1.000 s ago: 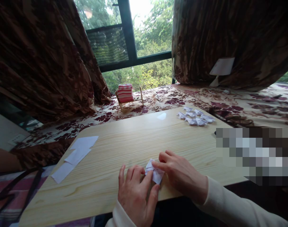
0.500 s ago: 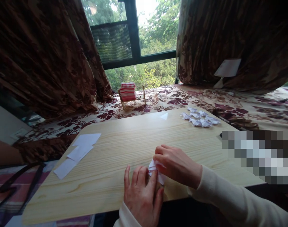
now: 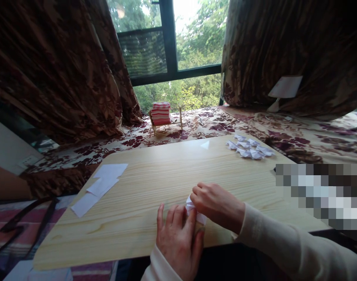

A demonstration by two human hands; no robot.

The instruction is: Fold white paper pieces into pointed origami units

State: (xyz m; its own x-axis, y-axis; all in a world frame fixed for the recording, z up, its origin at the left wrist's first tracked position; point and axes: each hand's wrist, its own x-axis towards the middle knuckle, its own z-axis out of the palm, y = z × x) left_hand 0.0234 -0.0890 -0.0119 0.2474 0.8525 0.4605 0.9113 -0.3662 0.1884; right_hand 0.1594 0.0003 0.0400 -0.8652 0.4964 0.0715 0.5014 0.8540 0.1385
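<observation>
White paper piece (image 3: 201,218) was pinned on the table (image 3: 152,175), near its front edge, under the left hand (image 3: 178,238), fingers spread apart, index finger pressed on it; the right hand (image 3: 218,201) was set over its right part, fingers curled together, but whether they were clamped on the paper could not be told. Piece was judged part-folded, full shape hidden by the hands. Done: a cluster of folded white pieces (image 3: 250,147) was laid at far right. Remaining: flat white sheets (image 3: 104,183), overlapped at left, not yet folded
</observation>
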